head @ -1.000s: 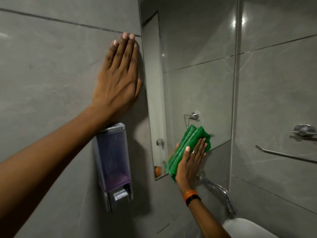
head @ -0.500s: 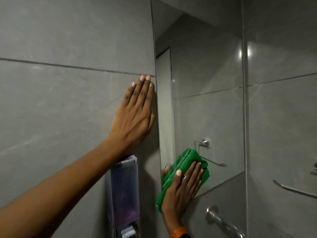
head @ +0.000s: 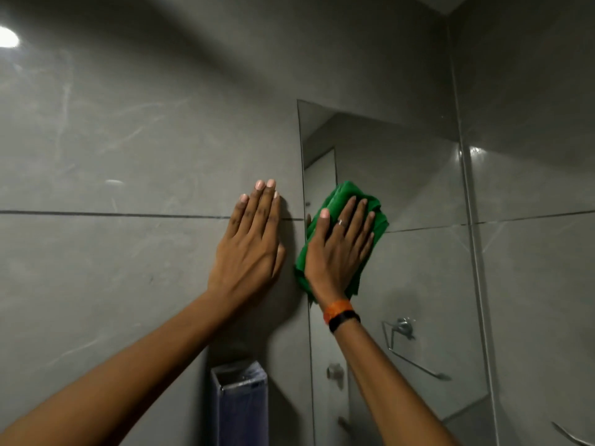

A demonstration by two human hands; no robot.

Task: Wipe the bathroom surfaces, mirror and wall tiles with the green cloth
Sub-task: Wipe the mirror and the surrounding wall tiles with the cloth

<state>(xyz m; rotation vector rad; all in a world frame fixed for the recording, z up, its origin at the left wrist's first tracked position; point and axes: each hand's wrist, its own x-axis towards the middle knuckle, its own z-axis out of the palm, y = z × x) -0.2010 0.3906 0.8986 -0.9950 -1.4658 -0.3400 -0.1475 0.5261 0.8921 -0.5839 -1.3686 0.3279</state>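
A folded green cloth (head: 338,196) is pressed flat against the left part of the mirror (head: 402,188), overlapping its left edge. My right hand (head: 338,249) lies spread on top of the cloth, a ring on one finger and an orange and black band on the wrist. My left hand (head: 249,246) rests flat with fingers together on the grey wall tiles (head: 128,149), just left of the mirror's edge, holding nothing.
A translucent soap dispenser (head: 240,400) hangs on the wall below my left hand. The mirror reflects a chrome towel bar (head: 412,349). The corner with the side wall (head: 531,220) runs along the mirror's right edge.
My right hand has slid the green cloth up the mirror from its lower left corner to mid-height. The view has tilted upward; my left hand stays pressed on the tiles.
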